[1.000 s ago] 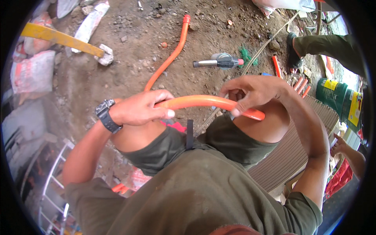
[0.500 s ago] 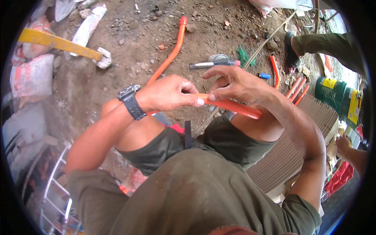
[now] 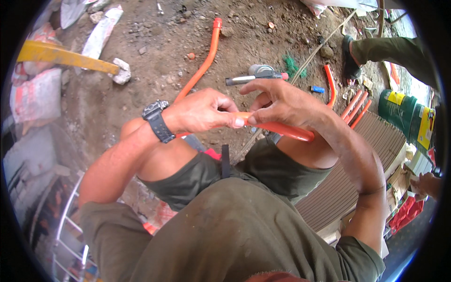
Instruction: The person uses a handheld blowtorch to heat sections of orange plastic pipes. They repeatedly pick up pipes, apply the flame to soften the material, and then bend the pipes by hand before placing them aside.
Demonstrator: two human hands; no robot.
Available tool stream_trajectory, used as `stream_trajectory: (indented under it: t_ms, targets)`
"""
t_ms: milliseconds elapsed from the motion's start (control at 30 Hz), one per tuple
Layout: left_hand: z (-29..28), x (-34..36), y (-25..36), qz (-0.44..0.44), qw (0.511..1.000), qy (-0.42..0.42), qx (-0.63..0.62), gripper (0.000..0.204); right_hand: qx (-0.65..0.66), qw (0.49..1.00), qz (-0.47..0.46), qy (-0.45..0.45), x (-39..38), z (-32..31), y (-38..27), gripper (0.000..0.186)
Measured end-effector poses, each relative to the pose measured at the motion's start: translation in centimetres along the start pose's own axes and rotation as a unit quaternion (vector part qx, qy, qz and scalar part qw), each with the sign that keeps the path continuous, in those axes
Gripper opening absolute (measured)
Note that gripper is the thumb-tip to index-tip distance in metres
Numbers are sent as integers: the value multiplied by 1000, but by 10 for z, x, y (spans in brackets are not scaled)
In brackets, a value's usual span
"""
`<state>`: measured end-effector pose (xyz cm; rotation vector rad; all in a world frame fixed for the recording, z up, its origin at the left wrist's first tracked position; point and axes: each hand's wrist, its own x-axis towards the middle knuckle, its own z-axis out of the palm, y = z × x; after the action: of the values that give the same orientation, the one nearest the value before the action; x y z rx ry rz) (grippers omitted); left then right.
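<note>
Orange pipe: the short piece (image 3: 289,130) sits crosswise above the lap, its open end over the right knee (image 3: 314,152); its left part is mostly hidden.
Left hand: this hand (image 3: 202,111) pinches the pipe near its middle between thumb and fingers.
Right hand: the thumb of this hand (image 3: 284,103) presses the pipe just beside the left thumb, index finger raised; whether its other fingers grasp, I cannot tell.
Just changed: a second ago the hands were well apart along the pipe; now they meet, so the work seems centred on one small stretch.
Edges: a corrugated stack (image 3: 347,169) borders the right thigh; a black-and-silver tool (image 3: 257,76) lies just beyond the right fingers.
Room: widest over the dirt ground (image 3: 122,98) ahead and left, up to the yellow bar (image 3: 68,56); the long orange pipe (image 3: 203,68) crosses straight ahead.
</note>
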<state>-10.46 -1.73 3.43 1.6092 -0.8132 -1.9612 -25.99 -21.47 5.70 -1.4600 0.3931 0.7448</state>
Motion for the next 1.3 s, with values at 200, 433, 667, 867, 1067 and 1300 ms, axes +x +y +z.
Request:
stream_trajectory:
  t_ms: [200,433,667,867,1067,1300]
  targets:
    - [-1,0,-2,3,1000,4,8,46,-17,1000,-10,1,6,0,8,68]
    - [-1,3,-4,20,999,10,25,46,2,1000,-6,7,3,1,9,69]
    - [2,4,-10,60,997,-2,57,48,-71,997,-8,19,-6,4,19,61]
    - [0,1,-4,13,998,-59,-27,42,-78,988,94,-99,-21,-2,21,57]
    - [3,1,-8,27,997,-72,-21,51,-76,985,93,-120,-27,-4,17,55]
    - [3,-4,-3,15,999,-52,-5,48,-121,975,126,-138,-26,-5,24,44]
